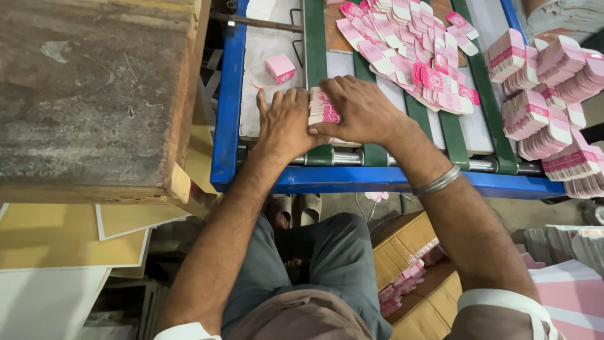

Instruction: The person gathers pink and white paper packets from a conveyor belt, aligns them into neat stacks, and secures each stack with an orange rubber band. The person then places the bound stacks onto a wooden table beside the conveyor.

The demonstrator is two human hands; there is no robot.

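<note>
Both hands press together a stack of flat pink-and-white cartons point(322, 107) at the near end of a blue-framed conveyor point(226, 101). My left hand point(283, 119) pushes against the stack's left face, fingers spread upward. From the right, my right hand point(360, 110) clamps the same stack, with a metal bangle point(438, 182) on that wrist. More flat pink cartons point(409, 56) lie overlapped on the green belts point(314, 44) beyond the hands.
A single pink box point(280, 67) sits on the white plate left of the belts. Bundled carton stacks point(547, 94) pile up at the right. A worn wooden table point(94, 88) is at the left; an open cardboard box point(415, 271) with cartons stands below.
</note>
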